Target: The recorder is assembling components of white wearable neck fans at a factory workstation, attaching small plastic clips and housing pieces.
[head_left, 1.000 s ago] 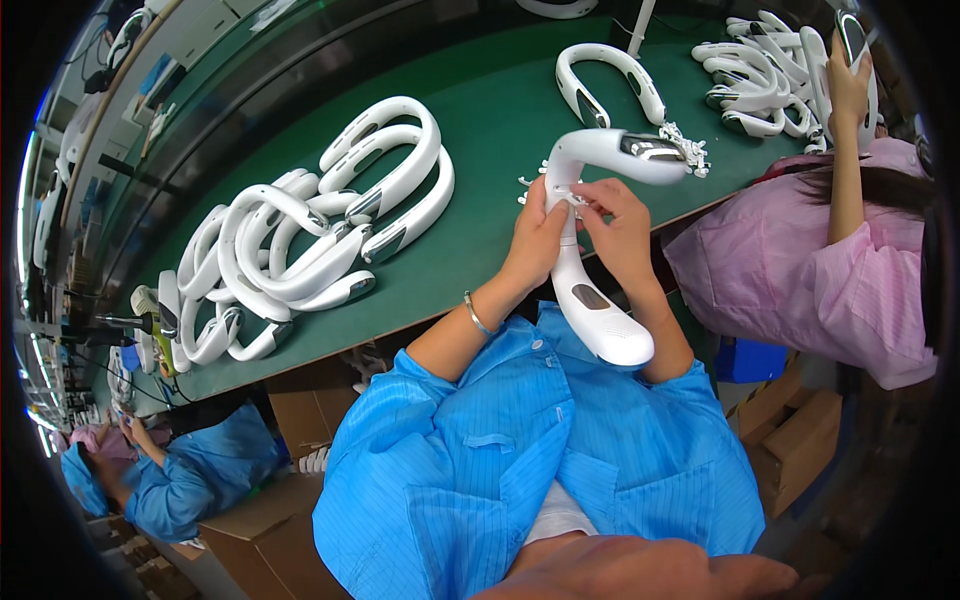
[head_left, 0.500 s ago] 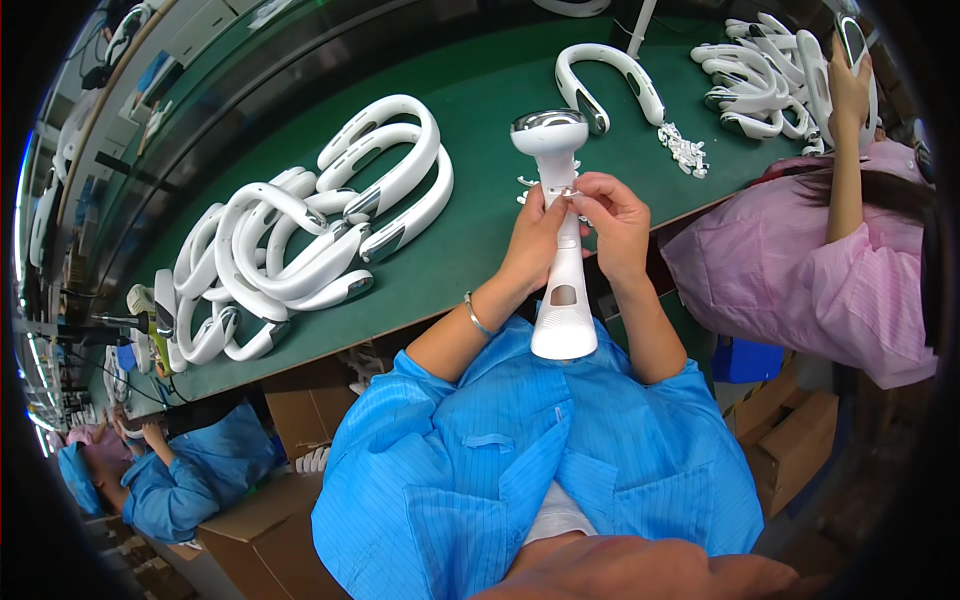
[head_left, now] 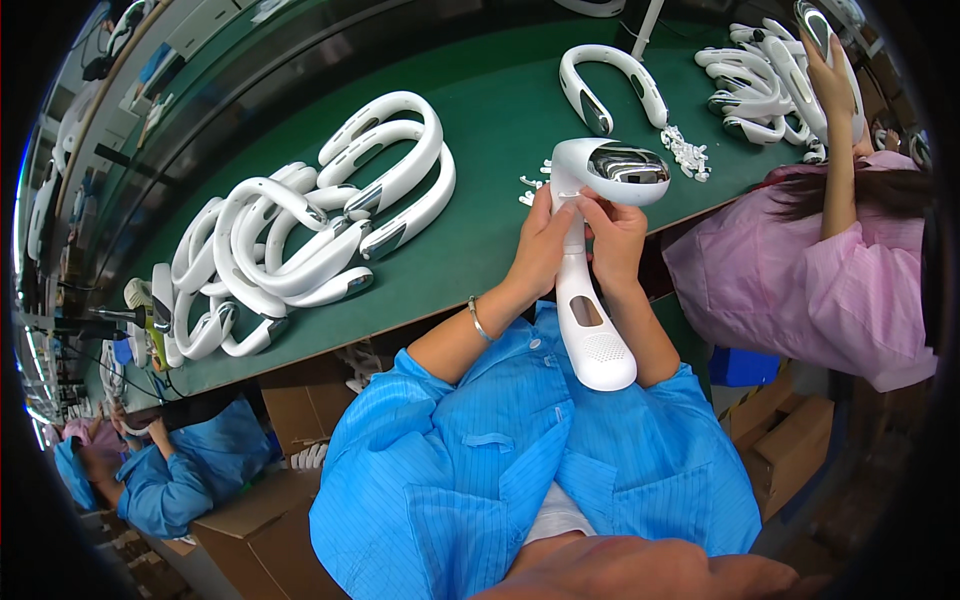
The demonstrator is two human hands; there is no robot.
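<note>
I hold a white U-shaped neck fan point(head_left: 581, 290) over the table's front edge, one shiny silver-capped end turned up to the right and the other end hanging toward my chest. My left hand point(head_left: 540, 243) is closed round its middle, thumb on the near side. On the other side, my right hand point(head_left: 614, 238) is closed on the fan as well, its thumb and finger pressed near the left thumb. A small white clip-like piece point(head_left: 571, 195) shows at the thumb tips. Just beyond the hands lie a few small white parts point(head_left: 531, 187).
On the green table point(head_left: 480, 130), a heap of neck fans point(head_left: 270, 240) lies at left. A single neck fan point(head_left: 640, 85) and a pile of small white parts point(head_left: 687, 155) lie beyond my right hand. A co-worker in pink point(head_left: 800, 260) holds a fan at right; cardboard boxes point(head_left: 270, 540) stand below.
The neck fan has been turned in my hands: its silver end has swung right and nearer, and its lower end has shifted right. The co-worker in pink has raised a fan slightly.
</note>
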